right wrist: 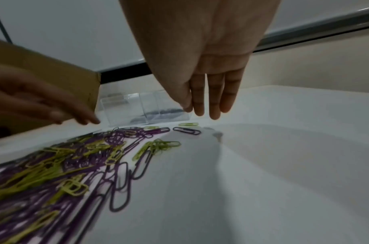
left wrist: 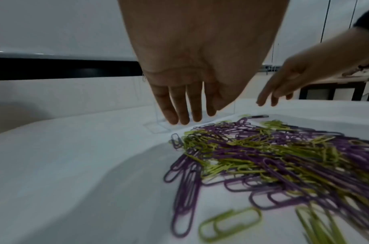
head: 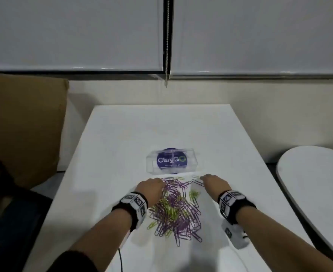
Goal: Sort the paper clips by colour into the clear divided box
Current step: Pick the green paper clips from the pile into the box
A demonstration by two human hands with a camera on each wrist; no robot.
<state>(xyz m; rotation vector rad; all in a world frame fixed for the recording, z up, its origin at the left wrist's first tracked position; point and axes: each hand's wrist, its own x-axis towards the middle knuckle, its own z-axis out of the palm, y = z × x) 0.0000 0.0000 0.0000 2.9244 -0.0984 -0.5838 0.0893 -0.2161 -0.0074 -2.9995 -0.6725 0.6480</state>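
A heap of purple and yellow-green paper clips (head: 176, 209) (left wrist: 273, 158) (right wrist: 79, 158) lies on the white table in front of me. Beyond it stands the clear divided box (head: 171, 161) (right wrist: 146, 109), on a round blue sticker. My left hand (head: 151, 188) (left wrist: 187, 102) hovers over the heap's far left edge, fingers straight and pointing down, holding nothing. My right hand (head: 212, 182) (right wrist: 208, 95) hovers over the heap's far right edge with straight fingers, empty too, just above a lone purple clip (right wrist: 186, 130) and a green one (right wrist: 187, 124).
The white table (head: 122, 144) runs back to a cream wall under closed blinds. A brown cardboard box (head: 22, 124) stands at the left. A second white table (head: 318, 173) is at the right. A dark bag (head: 8, 203) lies at the lower left.
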